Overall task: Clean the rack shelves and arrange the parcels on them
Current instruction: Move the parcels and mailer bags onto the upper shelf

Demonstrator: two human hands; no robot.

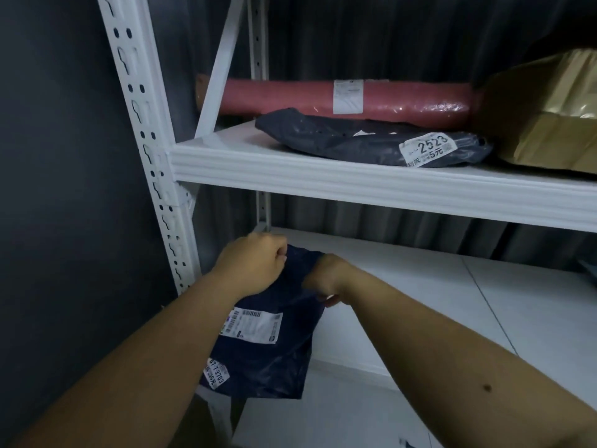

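Observation:
A dark blue plastic parcel (268, 350) with white labels hangs over the front left of the lower white shelf (403, 286). My left hand (255, 263) grips its top left edge. My right hand (326, 279) grips its top right edge. On the upper shelf (323, 176) lie a pink rolled parcel (403, 101), a dark flat bag parcel (355, 137) with a "2523" label, and a brown taped parcel (555, 124) at the right.
The white perforated rack post (145, 130) stands at the left, beside a dark wall (58, 189). A dark curtain (387, 37) hangs behind the rack. A small dark item (589, 268) peeks in at the lower shelf's right edge.

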